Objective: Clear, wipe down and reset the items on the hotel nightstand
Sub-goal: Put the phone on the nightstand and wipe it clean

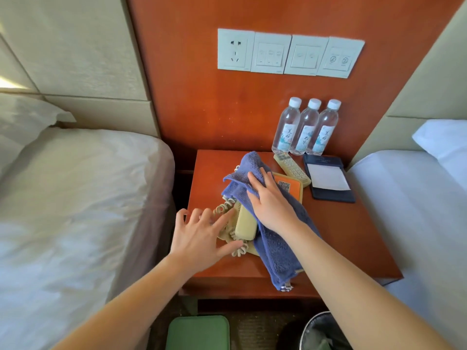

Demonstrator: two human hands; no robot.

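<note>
A blue towel [278, 246] is draped over a beige corded telephone [245, 226] on the red-brown wooden nightstand [348, 238]. My right hand [267, 200] lies flat on the towel, pressing it onto the phone. My left hand [202, 233] has its fingers spread, with the fingertips at the phone's coiled cord [225, 207] and left edge. An orange card [288, 185] peeks out beside the towel. A beige remote [290, 166] and a dark blue notepad folder [327, 178] lie behind, with three water bottles [307, 127] against the back panel.
White beds flank the nightstand, one on the left [75, 198] and one on the right [417, 210]. A socket and switch panel [290, 54] is on the wall. On the floor in front stand a green box [198, 333] and a black bin [321, 334].
</note>
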